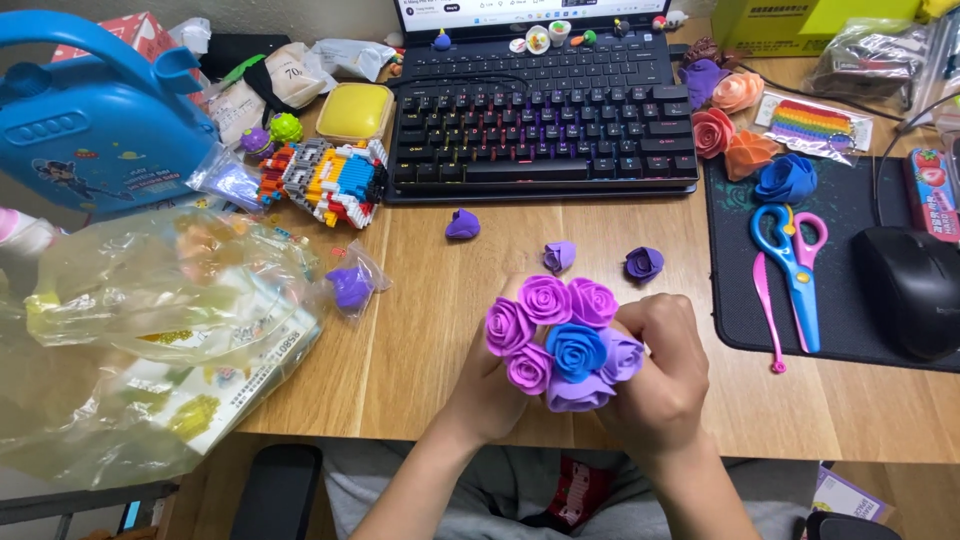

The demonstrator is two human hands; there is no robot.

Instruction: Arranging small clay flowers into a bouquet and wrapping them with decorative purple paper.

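A cluster of moulded purple and blue clay roses point(560, 335) is clamped between left hand point(490, 385) and right hand point(662, 375) fingers; three loose purple clay buds point(559, 256) remain unattached at twelve o'clock.

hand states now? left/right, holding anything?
Left hand: closed around the bunch of clay roses, gripping it from the left.
Right hand: closed on the same bunch, from the right.
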